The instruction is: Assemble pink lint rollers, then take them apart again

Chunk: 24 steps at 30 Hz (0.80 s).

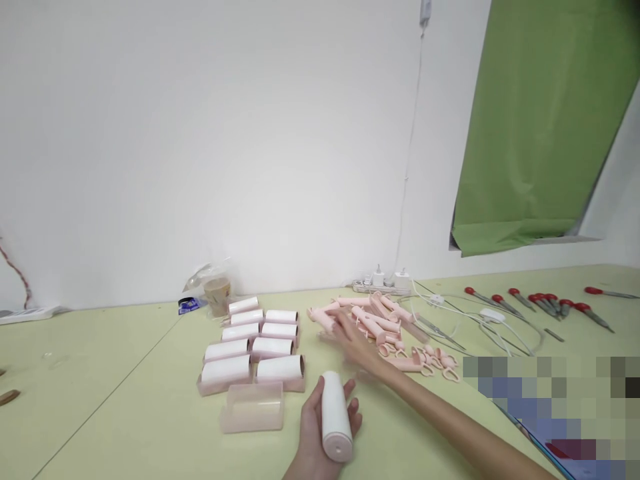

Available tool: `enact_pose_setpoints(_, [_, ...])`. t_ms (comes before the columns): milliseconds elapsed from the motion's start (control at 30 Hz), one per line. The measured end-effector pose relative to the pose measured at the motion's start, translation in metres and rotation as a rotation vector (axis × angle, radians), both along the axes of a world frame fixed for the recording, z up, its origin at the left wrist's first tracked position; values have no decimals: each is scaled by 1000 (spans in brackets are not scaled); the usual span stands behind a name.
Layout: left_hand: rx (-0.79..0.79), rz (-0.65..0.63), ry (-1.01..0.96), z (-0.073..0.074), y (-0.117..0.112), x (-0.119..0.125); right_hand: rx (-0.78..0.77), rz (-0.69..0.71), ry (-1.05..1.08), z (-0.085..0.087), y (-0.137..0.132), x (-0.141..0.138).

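Observation:
My left hand [317, 427] is wrapped round a white lint roller roll [336, 413], tilted with its pale pink end cap toward me. Farther forward, my right hand [353, 337], slightly smeared by motion, has its fingers on a pink plastic handle piece [323, 318] at the left edge of a pile of pink plastic parts [375, 323]. Left of my hands, several white rolls [280, 367] lie in translucent pink covers in two columns. A pink cover [253, 408] with no roll in it is nearest to me.
Small pink heart-shaped loops [450, 375] lie right of the pile. Behind are a power strip [383, 288] and white cables [493, 317]. Red-handled tools [550, 303] lie at the back right. A plastic cup in a bag [217, 293] stands by the wall.

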<state>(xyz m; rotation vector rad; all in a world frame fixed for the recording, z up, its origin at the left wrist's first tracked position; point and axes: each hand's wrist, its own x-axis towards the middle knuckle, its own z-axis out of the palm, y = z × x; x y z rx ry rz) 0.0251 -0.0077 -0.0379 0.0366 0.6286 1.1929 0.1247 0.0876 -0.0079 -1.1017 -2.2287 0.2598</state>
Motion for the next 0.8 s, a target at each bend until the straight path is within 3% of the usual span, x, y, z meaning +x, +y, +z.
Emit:
enact_pose_setpoints(100, [7, 92, 43, -2, 4, 5, -339, 52, 355, 14, -35, 16])
enact_pose_setpoints(167, [22, 116, 87, -3, 7, 12, -578, 151, 504, 14, -56, 21])
enact_pose_setpoints(200, [33, 103, 109, -3, 9, 15, -624, 180, 527, 12, -65, 21])
enact_pose_setpoints(300, [56, 53, 172, -4, 14, 24, -574, 146, 575, -4, -78, 18])
enact_pose_setpoints(467, [139, 131, 324, -11, 12, 23, -558, 62, 601, -26, -78, 14])
enact_pose_setpoints(633, [251, 247, 499, -12, 3, 19, -699, 95, 669, -26, -83, 15])
enact_pose_setpoints(800, [313, 225, 526, -2, 0, 23, -702, 113, 704, -25, -90, 14])
